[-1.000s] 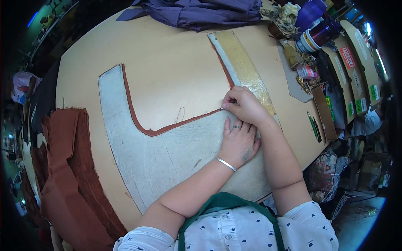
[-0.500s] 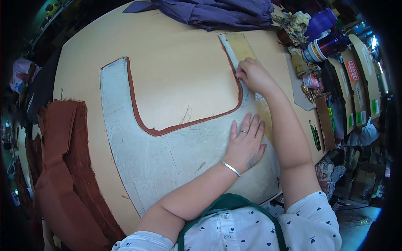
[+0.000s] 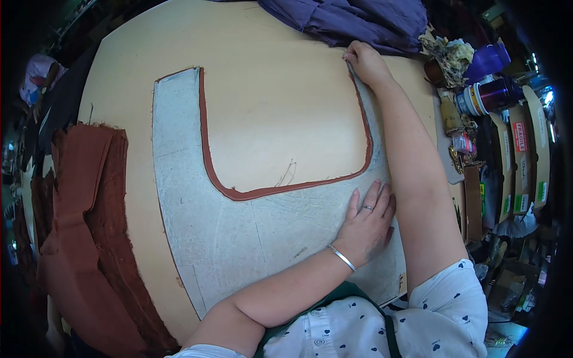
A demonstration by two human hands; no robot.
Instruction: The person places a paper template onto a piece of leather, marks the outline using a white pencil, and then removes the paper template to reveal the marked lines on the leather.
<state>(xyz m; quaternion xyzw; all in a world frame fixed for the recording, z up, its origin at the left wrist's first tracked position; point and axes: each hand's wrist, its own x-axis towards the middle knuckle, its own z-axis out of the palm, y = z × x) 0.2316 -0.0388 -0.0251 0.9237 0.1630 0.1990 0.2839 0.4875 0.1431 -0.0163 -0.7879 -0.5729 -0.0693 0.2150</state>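
A large grey-white U-shaped pattern board lies on the table, with a reddish-brown fabric edge showing along its inner curve and raw threads at its outer border. My left hand rests on the board's lower right part, fingers stretched out flat. At the far tip of the board's right arm is my right hand, its fingers pinched together at the edge. What lies between those fingertips is too small to make out. My right forearm covers part of the board's right side.
A stack of reddish-brown fabric pieces lies at the left. Dark purple cloth is bunched at the far edge. On the right stand a purple container, a dark cup and cardboard folders. Loose threads lie inside the U.
My right hand has moved away from me along the inner edge to the right arm's far tip. My left hand stays flat on the board. The whole view has shifted slightly.
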